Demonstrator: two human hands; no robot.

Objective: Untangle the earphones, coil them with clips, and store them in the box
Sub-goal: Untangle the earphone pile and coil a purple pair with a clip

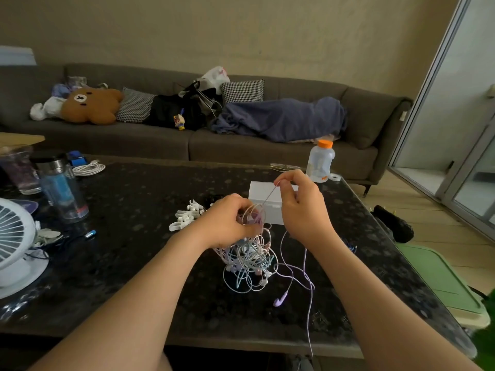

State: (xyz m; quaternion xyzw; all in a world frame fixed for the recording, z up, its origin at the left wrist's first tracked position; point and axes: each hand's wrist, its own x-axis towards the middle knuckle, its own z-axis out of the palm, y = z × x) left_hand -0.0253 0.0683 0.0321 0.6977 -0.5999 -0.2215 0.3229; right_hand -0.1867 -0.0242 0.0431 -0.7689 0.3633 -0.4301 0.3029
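A tangle of pastel earphones point(250, 259) lies on the dark table point(134, 199), partly lifted. My left hand point(230, 219) grips a coiled loop of cable at the top of the tangle. My right hand point(300, 207) pinches one cable strand between thumb and fingers and holds it taut, up and to the right of the left hand. A purple earbud point(280, 301) and its cable trail toward the table's front edge. The white box point(263, 195) stands just behind my hands, lid closed. A pile of white clips point(187, 214) lies left of the box.
A white fan point(16, 236) stands at the left edge, with a blue tumbler point(63, 188) and a glass point(18, 170) behind it. A coiled white cable point(88, 168) lies far left. An orange-capped bottle point(320, 162) is at the far right corner. A sofa runs behind.
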